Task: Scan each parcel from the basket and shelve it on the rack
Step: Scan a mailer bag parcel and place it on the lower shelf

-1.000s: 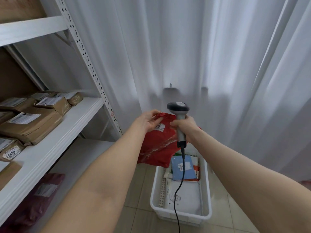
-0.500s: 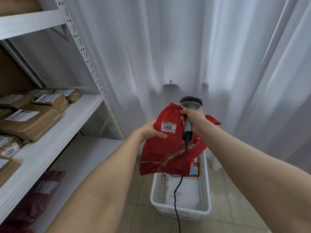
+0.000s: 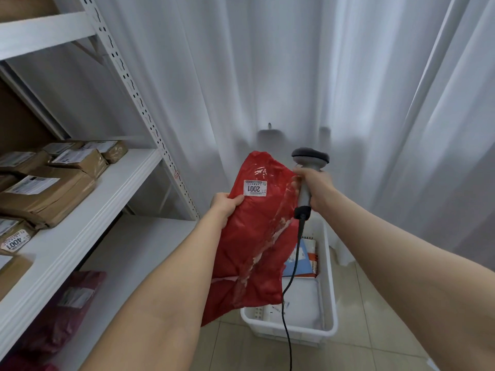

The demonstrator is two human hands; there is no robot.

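While a red parcel [image 3: 254, 236] is held up at the centre of the view, its left edge is gripped by the left hand [image 3: 225, 206], with the thumb laid on the front face.

- Label [image 3: 255, 187]: white, marked 2001, seen upside down, fixed near the parcel's top at 12 o'clock.
- Scanner [image 3: 310, 157]: grey, held upright just beside the parcel at its 2 o'clock. The handle is clasped by the right hand [image 3: 314, 187], fingers curled round it.
- Cable [image 3: 300, 234]: black, hung from the handle's base toward 6 o'clock, across the basket.
- Basket [image 3: 294, 329]: white, set on the tiled floor [image 3: 241, 352] at 5 o'clock, partly hidden behind the parcel. A blue parcel [image 3: 301, 259] and a white parcel [image 3: 302, 298] are seen inside.
- Rack [image 3: 80, 223]: white, placed at 9 o'clock. Brown boxes [image 3: 45, 194] are stored on the middle shelf, one tagged 4001 [image 3: 14, 241].
- Dark red parcel [image 3: 67, 311]: laid on the lower shelf at 8 o'clock.
- Curtain [image 3: 294, 76]: white, hung behind everything from 12 to 3 o'clock.
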